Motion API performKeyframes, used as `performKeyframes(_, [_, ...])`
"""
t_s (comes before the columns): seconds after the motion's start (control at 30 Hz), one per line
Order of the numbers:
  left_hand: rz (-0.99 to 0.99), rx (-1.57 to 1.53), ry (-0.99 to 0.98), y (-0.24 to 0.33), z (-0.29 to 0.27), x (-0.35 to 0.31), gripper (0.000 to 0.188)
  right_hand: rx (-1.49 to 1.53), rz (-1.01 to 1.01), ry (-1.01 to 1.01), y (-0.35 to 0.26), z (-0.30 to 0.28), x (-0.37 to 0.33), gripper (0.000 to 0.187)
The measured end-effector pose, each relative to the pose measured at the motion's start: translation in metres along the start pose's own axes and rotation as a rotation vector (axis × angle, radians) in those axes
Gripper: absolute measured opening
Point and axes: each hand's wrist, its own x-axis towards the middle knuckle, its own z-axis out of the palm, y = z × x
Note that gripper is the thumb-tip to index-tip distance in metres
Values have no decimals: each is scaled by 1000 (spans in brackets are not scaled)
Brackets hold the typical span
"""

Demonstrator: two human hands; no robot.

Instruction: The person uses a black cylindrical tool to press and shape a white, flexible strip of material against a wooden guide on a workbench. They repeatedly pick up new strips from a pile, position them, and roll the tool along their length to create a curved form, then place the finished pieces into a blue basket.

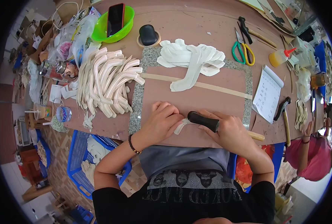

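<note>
In front of me, my left hand (163, 120) has its fingers bent and pressed together at one end of a short curved cream strip (180, 126). My right hand (227, 131) grips a hammer (203, 120) close to its black head, and its pale wooden handle sticks out to the right below the hand. The head rests against or just over the strip; I cannot tell if they touch. Beyond the hands lies a pile of flat white shaped pieces (191, 59). At the left is a large heap of folded cream strips (108, 82).
Far on the table are a green bowl (115, 34) with a phone, scissors (243, 50), another hammer (244, 30) and a glue bottle (280, 58). A notepad (267, 93) and a hammer (283, 112) lie right. Blue basket (76, 164) stands lower left; another person's arm (305, 149) shows right.
</note>
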Motion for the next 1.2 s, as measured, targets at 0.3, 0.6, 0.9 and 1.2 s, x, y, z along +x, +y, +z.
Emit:
performKeyframes(0.3, [235,253,-61,15,-1,5,18,-19,-20,12,-3,-8,5,42])
performKeyframes(0.6, [155,327,-53,25,0,-1,20,-22,-43,44,-2,-2,8,42])
performKeyframes(0.9, [-16,76,168,22,9,-10,20,-55,-54,-12,2,4,11,42])
performKeyframes(1.2, [104,343,0,37,6,-7,28,11,-85,64,-1,6,14,43])
